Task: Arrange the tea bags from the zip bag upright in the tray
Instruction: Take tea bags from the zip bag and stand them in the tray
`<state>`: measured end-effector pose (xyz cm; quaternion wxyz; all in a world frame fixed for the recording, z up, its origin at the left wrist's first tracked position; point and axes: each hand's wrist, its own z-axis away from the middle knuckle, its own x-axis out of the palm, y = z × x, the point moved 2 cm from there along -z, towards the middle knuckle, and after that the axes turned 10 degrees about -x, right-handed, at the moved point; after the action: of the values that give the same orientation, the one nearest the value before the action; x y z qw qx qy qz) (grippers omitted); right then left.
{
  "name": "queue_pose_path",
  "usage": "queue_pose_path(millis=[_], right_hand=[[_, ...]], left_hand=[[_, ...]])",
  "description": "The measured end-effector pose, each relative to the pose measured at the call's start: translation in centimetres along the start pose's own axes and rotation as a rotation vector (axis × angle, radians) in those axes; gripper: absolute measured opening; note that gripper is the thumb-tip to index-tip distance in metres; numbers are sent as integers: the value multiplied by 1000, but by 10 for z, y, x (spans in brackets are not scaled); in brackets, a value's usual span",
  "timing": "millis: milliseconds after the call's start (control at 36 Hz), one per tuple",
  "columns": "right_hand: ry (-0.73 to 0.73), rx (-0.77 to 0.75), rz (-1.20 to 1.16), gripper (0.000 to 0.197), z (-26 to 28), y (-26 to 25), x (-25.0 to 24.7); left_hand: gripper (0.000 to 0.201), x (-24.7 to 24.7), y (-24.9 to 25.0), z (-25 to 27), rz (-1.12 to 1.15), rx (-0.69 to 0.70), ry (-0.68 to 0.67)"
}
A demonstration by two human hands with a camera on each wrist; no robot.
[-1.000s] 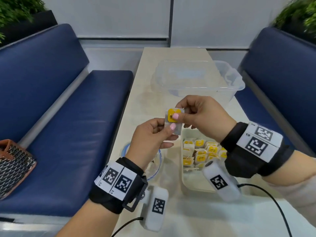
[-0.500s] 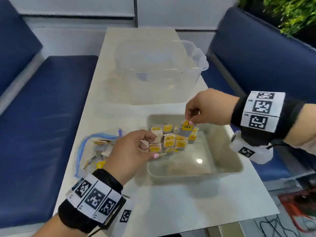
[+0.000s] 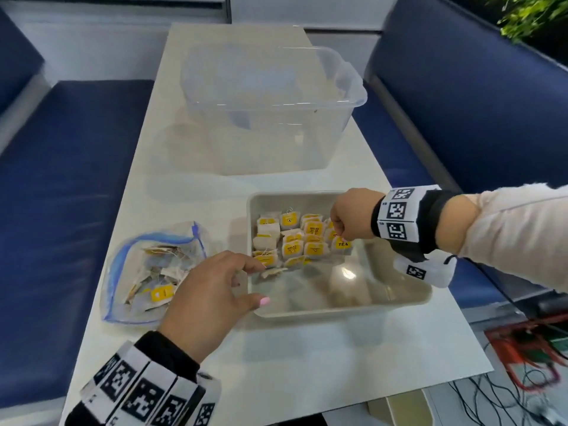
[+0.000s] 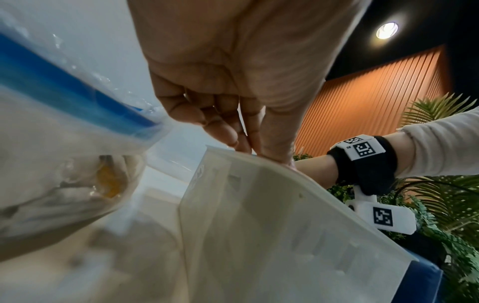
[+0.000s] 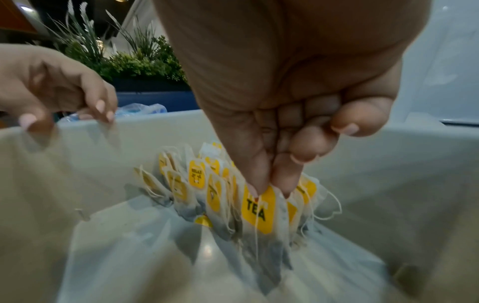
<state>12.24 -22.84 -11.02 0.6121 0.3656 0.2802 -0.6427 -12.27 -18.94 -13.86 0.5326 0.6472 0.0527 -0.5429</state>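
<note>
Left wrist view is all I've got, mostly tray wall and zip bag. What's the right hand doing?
Observer: The right hand pinches a tea bag by its top, among the standing bags.
Operator: Is my left hand holding the tray?
Observer: The left hand rests its fingers on the tray rim.
Operator: Any bags left in the zip bag?
Observer: Yes, several lie in the zip bag.

Head view looking down over the worktop [image 3: 276, 364], both wrist views low and close, all sharing the tray [image 3: 338, 307] [image 4: 285, 225] [image 5: 155, 127]
</note>
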Motion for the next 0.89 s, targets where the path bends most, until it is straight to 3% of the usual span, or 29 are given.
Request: queue_pose_path(millis=[167,333,639,694,889], right_hand=[[-15,46,5,18,-11,4,4],[46,8,-23,7,-13,6,2],[10,4,-30,6,-16,-2,4],[86,-57,-20,11,-28,-26,-23],[92,5,-115,11,-8,-6,-24]], left_hand=[[42,0,-2,0,33,-4,-15],[41,0,-2,1,54,-4,-26],[41,-1,-3,2,42,1,-60],[40,-29,-17,11,66,-53,20],[27,-41,-19,4,167,-31,104]])
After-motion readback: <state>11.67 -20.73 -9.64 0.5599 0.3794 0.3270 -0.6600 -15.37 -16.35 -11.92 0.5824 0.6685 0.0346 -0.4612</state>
